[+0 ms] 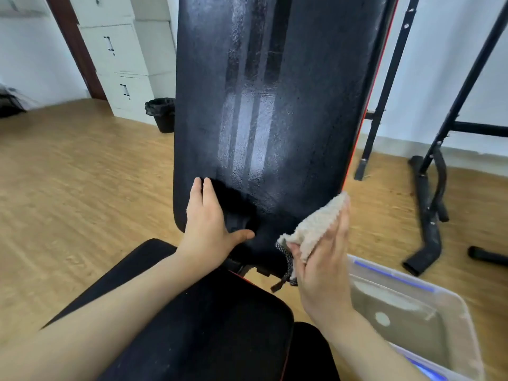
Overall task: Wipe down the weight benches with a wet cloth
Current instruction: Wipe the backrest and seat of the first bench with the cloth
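A black padded backrest (275, 92) of a weight bench rises in front of me, shiny with damp streaks. Its black seat pad (220, 325) with red trim lies below, between my arms. My left hand (209, 226) lies flat on the backrest's lower left part, fingers straight. My right hand (324, 268) holds a cream cloth (316, 226) against the backrest's lower right edge, with the thumb pinching the cloth to the palm. A dark patterned corner of the cloth hangs below the hand.
A clear plastic tub (428, 298) with cloudy water stands on the wood floor at the right. A black rack frame (428, 160) stands behind it. A black waste bin (162, 114) and white cabinets (121, 64) are at the back left.
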